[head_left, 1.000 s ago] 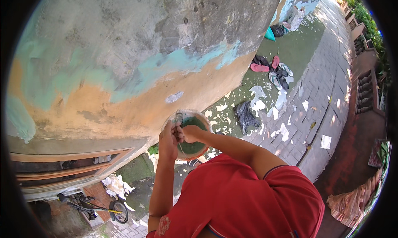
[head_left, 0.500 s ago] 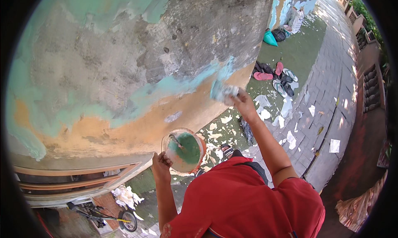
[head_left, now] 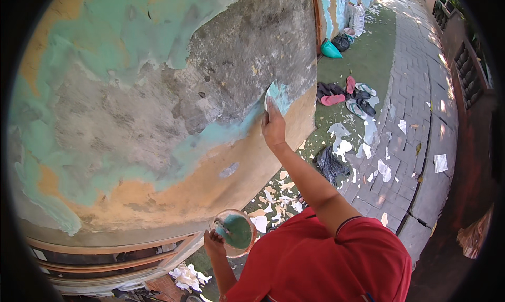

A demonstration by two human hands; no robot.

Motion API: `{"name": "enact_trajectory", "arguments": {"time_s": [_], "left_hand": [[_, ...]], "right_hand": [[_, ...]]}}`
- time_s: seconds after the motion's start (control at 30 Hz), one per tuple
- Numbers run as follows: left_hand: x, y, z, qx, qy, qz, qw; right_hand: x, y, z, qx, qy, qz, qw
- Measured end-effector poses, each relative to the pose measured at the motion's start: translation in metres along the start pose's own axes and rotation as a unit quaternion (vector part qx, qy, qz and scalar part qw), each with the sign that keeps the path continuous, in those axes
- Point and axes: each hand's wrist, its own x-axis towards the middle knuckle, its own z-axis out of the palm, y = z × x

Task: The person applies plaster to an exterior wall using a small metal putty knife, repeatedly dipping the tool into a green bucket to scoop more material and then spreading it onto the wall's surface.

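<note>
My right hand grips a putty knife with a pale, teal-smeared blade. That blade rests against the wall at the edge of a fresh light-teal patch. Bare grey plaster spreads over the middle of the wall, bordered by green and orange areas. My left hand is closed on the rim of an orange-brown bucket, low and close to my body. Inside lies thick green putty, with a smeared tool leaning in it whose kind I cannot make out.
Flakes of peeled paint litter the ground beside a crumpled black plastic bag. Several sandals lie farther off, near a teal bag. A slatted window frame runs along the wall's lower left; a paved path passes on the right.
My right hand has moved left and up, bringing the putty knife onto the wall. The bucket in my left hand sits lower in view, and the view itself has shifted.
</note>
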Motion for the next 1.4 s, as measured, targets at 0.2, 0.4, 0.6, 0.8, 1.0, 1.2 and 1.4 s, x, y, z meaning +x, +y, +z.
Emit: {"name": "enact_trajectory", "arguments": {"time_s": [0.2, 0.4, 0.6, 0.8, 1.0, 1.2, 1.4], "left_hand": [[0.010, 0.005, -0.039, -0.011, 0.041, 0.001, 0.999], [0.011, 0.004, -0.049, -0.014, 0.034, 0.005, 0.999], [0.015, -0.003, -0.055, -0.020, 0.009, -0.009, 1.000], [0.012, -0.001, -0.070, -0.010, 0.014, -0.013, 1.000], [0.016, 0.000, -0.075, -0.006, 0.002, -0.016, 1.000], [0.016, 0.001, -0.088, 0.000, 0.028, -0.004, 1.000], [0.019, 0.003, -0.101, 0.004, 0.040, 0.003, 0.999]], "right_hand": [[-0.033, -0.030, -0.014, 0.016, -0.081, 0.031, 0.996], [-0.004, -0.005, -0.025, -0.014, 0.049, 0.077, 0.996], [-0.007, -0.020, 0.023, 0.002, 0.013, 0.058, 0.998], [-0.044, -0.045, -0.019, 0.051, -0.020, 0.057, 0.997], [0.011, 0.012, -0.007, -0.043, 0.070, 0.092, 0.992], [-0.022, -0.050, 0.011, 0.031, 0.015, 0.026, 0.999], [-0.017, -0.038, -0.029, 0.062, 0.029, 0.103, 0.992]]}}
